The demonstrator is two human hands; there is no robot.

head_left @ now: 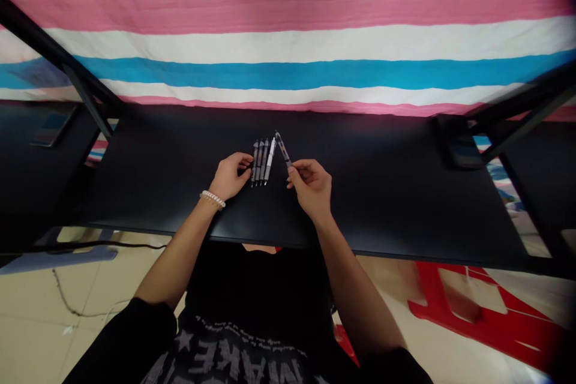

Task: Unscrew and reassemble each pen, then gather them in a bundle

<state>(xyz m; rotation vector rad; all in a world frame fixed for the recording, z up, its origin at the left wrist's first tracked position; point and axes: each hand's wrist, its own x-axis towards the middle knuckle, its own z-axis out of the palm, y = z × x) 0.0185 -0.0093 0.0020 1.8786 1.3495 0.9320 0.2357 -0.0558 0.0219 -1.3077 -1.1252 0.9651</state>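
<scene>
right hand (310,183) pinched on single pen (283,149), tip angled up and away, clear of the row. left hand (230,175) fingers curled, resting against row of pens (262,162) laid parallel on black surface (382,192), apparently steadying alignment.

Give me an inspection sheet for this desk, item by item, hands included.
Surface: black desk, matte, dark.
Job's things: four pens lying side by side; fifth pen raised, tilted.
Clutter: nothing seen.
Grippers: left hand touches the row of pens; right hand pinches the fifth pen.
Cables: black cable running under the desk edge on the left.
Surroundings: striped cloth behind; red stool on the floor.
</scene>
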